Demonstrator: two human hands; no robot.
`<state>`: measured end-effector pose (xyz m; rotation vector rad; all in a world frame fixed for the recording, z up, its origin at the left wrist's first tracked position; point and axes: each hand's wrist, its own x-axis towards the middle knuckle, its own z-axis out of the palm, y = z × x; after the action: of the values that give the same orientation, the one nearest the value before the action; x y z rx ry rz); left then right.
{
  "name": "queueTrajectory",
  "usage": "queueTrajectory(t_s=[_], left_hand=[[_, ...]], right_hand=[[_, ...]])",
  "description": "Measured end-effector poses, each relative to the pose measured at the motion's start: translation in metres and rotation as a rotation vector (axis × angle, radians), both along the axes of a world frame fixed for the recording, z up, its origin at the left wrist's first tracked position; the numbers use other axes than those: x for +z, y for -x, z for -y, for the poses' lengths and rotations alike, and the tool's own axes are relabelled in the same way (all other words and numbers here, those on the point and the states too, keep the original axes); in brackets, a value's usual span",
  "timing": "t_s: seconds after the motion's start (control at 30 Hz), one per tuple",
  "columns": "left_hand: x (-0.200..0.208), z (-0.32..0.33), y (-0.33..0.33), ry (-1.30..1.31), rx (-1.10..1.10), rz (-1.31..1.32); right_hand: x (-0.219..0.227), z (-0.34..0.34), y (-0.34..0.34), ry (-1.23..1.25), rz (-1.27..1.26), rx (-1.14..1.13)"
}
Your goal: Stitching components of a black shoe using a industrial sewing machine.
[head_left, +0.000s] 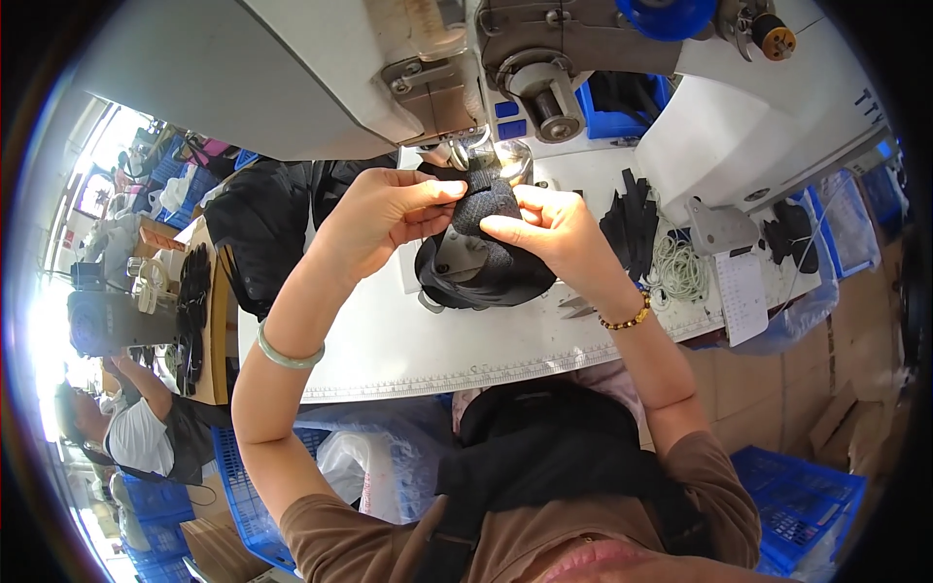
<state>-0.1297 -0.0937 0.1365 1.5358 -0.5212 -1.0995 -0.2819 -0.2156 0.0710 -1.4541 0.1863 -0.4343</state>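
My left hand pinches the left edge of a black textured fabric piece between thumb and fingers. From the other side, my right hand grips the same piece, its thumb lying on top. The piece is held just in front of the needle area of a sewing machine. Below it, a curved black fabric part hangs round the machine's raised bed, with a metal plate showing inside the curve. My fingers partly cover the held fabric, and the needle tip cannot be made out.
Black fabric is heaped at left. Right of the bed lie black strips, tangled pale cord and scissors. A paper sheet hangs over the table's ruled edge. A blue bin stands behind; another person sits far left.
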Motion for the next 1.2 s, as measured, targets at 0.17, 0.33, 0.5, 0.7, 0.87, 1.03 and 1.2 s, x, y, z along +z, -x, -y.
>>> queueTrajectory(t_s=[0.17,0.33,0.5,0.7,0.87,1.03,1.2], left_hand=[[0.0,0.003,-0.002,-0.023,-0.036,0.028],[0.001,0.004,-0.009,-0.03,-0.061,0.014],[0.009,0.008,-0.012,-0.117,-0.124,0.071],[0.017,0.009,-0.011,-0.144,-0.197,0.116],[0.018,0.009,-0.013,-0.136,-0.241,0.162],[0.015,0.01,-0.008,-0.143,-0.178,0.169],[0.015,0.011,-0.007,-0.118,-0.181,0.188]], right_hand=[[-0.012,-0.003,-0.003,-0.048,0.097,-0.018],[-0.012,-0.007,-0.004,-0.06,0.128,-0.034],[-0.017,-0.008,-0.005,-0.021,0.115,-0.054],[-0.019,-0.01,-0.005,0.007,0.118,-0.072],[-0.022,-0.01,-0.004,0.098,0.127,-0.113],[-0.025,-0.011,-0.006,0.115,0.126,-0.123],[-0.025,-0.011,-0.006,0.127,0.151,-0.116]])
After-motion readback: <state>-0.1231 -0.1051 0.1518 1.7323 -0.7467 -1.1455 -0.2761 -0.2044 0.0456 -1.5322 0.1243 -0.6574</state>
